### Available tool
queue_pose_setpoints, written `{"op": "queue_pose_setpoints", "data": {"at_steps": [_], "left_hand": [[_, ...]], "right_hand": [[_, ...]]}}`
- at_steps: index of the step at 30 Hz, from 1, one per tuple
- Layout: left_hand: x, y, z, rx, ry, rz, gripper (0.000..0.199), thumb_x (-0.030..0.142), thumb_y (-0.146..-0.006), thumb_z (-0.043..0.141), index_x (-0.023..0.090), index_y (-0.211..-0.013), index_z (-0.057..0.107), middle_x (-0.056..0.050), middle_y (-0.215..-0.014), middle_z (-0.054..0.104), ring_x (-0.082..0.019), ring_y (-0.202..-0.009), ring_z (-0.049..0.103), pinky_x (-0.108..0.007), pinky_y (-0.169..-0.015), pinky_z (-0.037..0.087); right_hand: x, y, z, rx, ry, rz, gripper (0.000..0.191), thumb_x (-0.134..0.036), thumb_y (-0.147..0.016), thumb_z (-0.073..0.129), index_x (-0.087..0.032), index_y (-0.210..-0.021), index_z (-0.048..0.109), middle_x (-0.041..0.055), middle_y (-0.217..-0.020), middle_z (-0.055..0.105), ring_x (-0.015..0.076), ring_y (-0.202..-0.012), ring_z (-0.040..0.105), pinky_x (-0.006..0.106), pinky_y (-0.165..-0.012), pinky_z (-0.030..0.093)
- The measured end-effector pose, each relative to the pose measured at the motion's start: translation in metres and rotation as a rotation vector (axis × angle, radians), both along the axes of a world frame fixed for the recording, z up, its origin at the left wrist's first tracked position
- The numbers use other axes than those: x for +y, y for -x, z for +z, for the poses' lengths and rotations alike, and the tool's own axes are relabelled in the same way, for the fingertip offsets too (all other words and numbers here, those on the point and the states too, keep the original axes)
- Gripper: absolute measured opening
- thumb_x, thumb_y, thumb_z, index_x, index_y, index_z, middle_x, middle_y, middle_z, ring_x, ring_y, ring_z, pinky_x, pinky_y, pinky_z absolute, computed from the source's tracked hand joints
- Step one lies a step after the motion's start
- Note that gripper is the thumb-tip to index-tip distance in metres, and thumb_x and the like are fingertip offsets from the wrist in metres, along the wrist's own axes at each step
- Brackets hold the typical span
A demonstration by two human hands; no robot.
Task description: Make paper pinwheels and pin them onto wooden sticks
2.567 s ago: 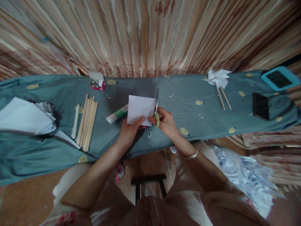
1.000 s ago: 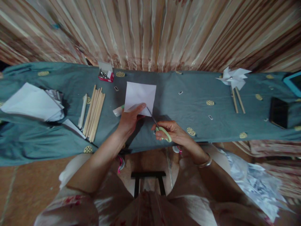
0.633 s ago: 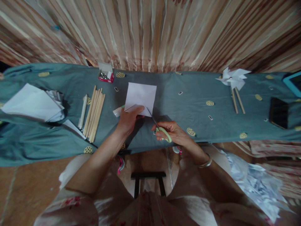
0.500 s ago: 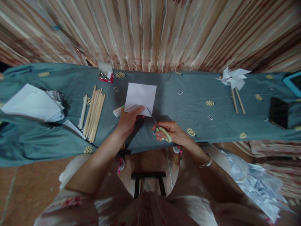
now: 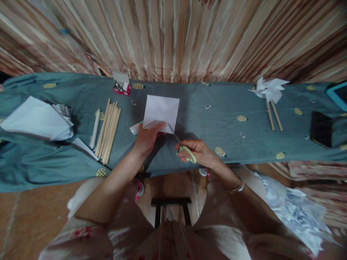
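A square sheet of white paper (image 5: 162, 109) is held above the table by my left hand (image 5: 148, 138), thumb on top and fingers beneath its near edge. My right hand (image 5: 197, 150) grips light-green-handled scissors (image 5: 190, 154) by the loops. Their blades lie at the paper's near right corner and point toward its middle. A cut or fold line shows at the near left corner. Just left of my left hand, a white and green item (image 5: 135, 128) lies partly hidden behind it.
On the green cloth (image 5: 225, 101) to the left are wooden sticks (image 5: 107, 131), a white pen-like stick (image 5: 94, 129), a paper stack (image 5: 36, 119) and a red box of metal pins (image 5: 121, 86). Rightward lie a paper pinwheel (image 5: 269, 89) and a dark phone (image 5: 321, 129).
Almost nothing differs. The paper, scissors and both hands sit very slightly further left in the view, with the same grip.
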State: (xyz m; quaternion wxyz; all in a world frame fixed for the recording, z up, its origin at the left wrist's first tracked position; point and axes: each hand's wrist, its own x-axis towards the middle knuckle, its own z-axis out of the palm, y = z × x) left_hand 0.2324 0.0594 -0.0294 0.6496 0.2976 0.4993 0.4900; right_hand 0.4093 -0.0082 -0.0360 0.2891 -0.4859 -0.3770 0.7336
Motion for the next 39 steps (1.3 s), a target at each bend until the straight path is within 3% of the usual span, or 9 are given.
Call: {"op": "queue_pose_setpoints", "data": {"at_steps": [12,39], "left_hand": [[-0.0043,-0.0029,-0.0008,0.032,-0.003,-0.016,0.025,0.024,-0.054,0.081,0.019,-0.074,0.067,-0.001,-0.077,0.070,-0.015,-0.069,0.062,-0.024,-0.057,0.050],[-0.0064,-0.0043,-0.0056,0.027,-0.031,-0.027,0.025,0.023,-0.057,0.080,0.018,-0.077,0.067,-0.001,-0.077,0.069,-0.015,-0.067,0.062,-0.026,-0.060,0.051]], "right_hand": [[0.0011,0.0010,0.0071,-0.043,-0.062,0.012,0.046,-0.052,-0.060,0.086,-0.018,-0.082,0.065,-0.0059,-0.057,0.061,0.0070,-0.050,0.056,0.018,-0.049,0.047],[0.0004,0.0032,0.0012,-0.062,-0.061,-0.030,0.046,-0.050,-0.056,0.088,-0.018,-0.081,0.066,-0.0059,-0.055,0.059,0.0076,-0.048,0.054,0.020,-0.048,0.044]]}}
